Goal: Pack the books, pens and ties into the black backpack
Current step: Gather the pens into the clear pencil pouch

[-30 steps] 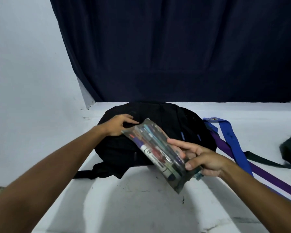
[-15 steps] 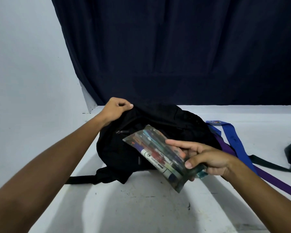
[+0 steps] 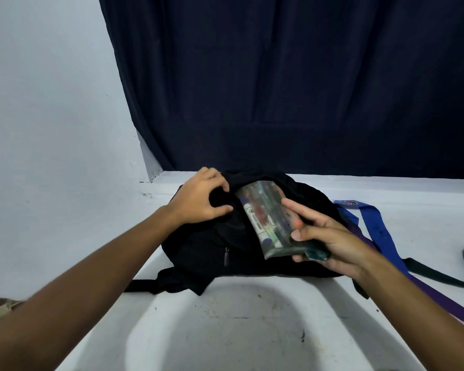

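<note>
Left hand (image 3: 198, 200) grips the black backpack (image 3: 198, 253); right hand (image 3: 330, 242) holds the clear pen pouch (image 3: 263, 212), its far end beyond the fingers (image 3: 296, 210) entering the opening

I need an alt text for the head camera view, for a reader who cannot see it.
A person's right hand slides a clear pouch of pens into the black backpack, while the left hand grips the backpack's fabric beside the opening. A blue tie, a purple tie and a dark green tie lie on the white table to the right.

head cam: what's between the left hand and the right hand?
In the head view, the clear pen pouch and black backpack fabric lie between the left hand and right hand.
</note>
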`<act>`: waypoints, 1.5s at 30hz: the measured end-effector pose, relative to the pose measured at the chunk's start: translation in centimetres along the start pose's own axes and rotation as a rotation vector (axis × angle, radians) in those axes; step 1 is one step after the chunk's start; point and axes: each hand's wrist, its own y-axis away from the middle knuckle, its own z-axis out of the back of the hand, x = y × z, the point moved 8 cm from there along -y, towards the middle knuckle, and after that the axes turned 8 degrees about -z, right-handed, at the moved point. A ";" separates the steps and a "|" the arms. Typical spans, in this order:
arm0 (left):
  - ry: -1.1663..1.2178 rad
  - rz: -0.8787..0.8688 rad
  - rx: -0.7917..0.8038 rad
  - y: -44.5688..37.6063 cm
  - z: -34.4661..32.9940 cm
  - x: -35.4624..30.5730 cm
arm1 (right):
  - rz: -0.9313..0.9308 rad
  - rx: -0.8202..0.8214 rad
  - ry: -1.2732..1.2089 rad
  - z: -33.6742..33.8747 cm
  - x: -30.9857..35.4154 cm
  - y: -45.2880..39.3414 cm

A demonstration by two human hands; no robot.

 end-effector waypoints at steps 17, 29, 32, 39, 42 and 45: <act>-0.303 -0.309 0.178 -0.2 2.1 -1.7 | -0.047 -0.087 0.040 -3.3 -1.1 0.1; 0.091 0.222 0.169 -1.4 4.2 2.2 | -0.050 -0.181 0.074 -5.8 1.3 -5.0; 0.135 0.242 0.199 -1.8 4.8 1.9 | -0.058 -0.187 0.070 -5.8 2.2 -6.7; 0.327 0.283 0.217 -1.9 6.4 1.6 | -0.055 -0.231 0.003 -6.4 2.1 -11.7; 0.355 0.308 0.210 -1.7 7.0 2.2 | -0.075 -0.277 0.037 -6.4 1.4 -13.8; 0.323 0.298 0.198 -1.7 7.3 2.7 | -0.062 -0.252 0.133 -6.8 1.3 -15.6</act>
